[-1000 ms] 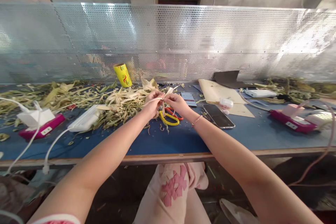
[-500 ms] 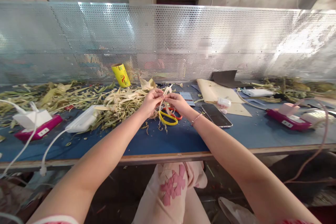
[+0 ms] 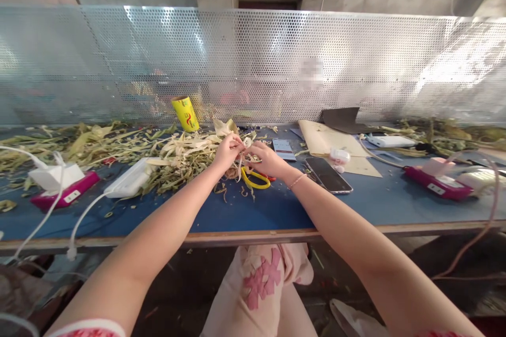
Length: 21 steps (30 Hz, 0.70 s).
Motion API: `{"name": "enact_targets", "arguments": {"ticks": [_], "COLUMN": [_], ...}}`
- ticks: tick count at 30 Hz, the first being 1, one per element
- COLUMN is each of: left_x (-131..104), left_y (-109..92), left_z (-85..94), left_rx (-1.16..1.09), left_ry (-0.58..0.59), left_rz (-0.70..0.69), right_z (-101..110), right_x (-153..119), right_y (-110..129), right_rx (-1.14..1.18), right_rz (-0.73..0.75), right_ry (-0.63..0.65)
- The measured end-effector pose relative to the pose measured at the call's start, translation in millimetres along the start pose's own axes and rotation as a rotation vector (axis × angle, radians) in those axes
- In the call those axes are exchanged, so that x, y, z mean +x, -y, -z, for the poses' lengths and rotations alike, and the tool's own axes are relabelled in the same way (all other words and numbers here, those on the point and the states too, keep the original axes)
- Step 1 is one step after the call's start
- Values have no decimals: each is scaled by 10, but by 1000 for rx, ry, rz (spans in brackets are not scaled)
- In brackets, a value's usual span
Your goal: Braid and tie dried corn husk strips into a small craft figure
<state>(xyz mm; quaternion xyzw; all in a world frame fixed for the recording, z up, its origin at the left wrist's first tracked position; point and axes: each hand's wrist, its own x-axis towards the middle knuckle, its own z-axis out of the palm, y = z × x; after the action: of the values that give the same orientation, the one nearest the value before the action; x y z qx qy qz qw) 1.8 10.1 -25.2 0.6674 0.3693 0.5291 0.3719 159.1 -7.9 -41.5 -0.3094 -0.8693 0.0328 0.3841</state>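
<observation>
Pale dried husk strips [image 3: 247, 142] are pinched between my two hands, which almost touch over the blue table. My left hand [image 3: 228, 150] is closed on the strips from the left, beside a pile of dry husks [image 3: 185, 150]. From the right, my right hand [image 3: 263, 157] holds the same strips with bent fingers. Scissors with a yellow handle [image 3: 256, 180] and a red handle lie just below the hands, partly hidden by them. Thin shreds hang under my fingers.
A yellow tube [image 3: 185, 114] stands behind the pile. A phone [image 3: 329, 175], cardboard [image 3: 332, 139] and a white earphone case [image 3: 339, 157] lie right. Power strips [image 3: 71, 189] with cables sit at both sides. A perforated metal screen [image 3: 261, 63] rises behind the table [image 3: 237, 218].
The strips between my fingers have turned and bunched up, with a rounded pale end now above the fingertips. My right hand has shifted slightly and its fingers are more curled. The view moved a little.
</observation>
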Motion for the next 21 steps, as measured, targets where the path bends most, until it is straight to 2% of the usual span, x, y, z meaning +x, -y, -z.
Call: {"name": "enact_targets", "arguments": {"ticks": [3, 7, 13, 16, 21], "left_x": [-15, -38, -33, -42, -42], "left_y": [0, -5, -2, -20, -30], "left_z": [-9, -23, -26, -36, -42], "left_rx": [-9, -94, -115, -148, -158], "left_ry": [39, 122, 66, 108, 130], "left_rz": [9, 61, 142, 165, 201], "right_z": [-39, -26, -2, -14, 40], "right_x": [-9, -7, -9, 0, 26], "right_y": [40, 105, 101, 103, 97], "right_rx": [-17, -37, -147, -134, -94], "right_rz": [100, 99, 163, 166, 130], "right_ry": [101, 78, 161, 118, -61]}}
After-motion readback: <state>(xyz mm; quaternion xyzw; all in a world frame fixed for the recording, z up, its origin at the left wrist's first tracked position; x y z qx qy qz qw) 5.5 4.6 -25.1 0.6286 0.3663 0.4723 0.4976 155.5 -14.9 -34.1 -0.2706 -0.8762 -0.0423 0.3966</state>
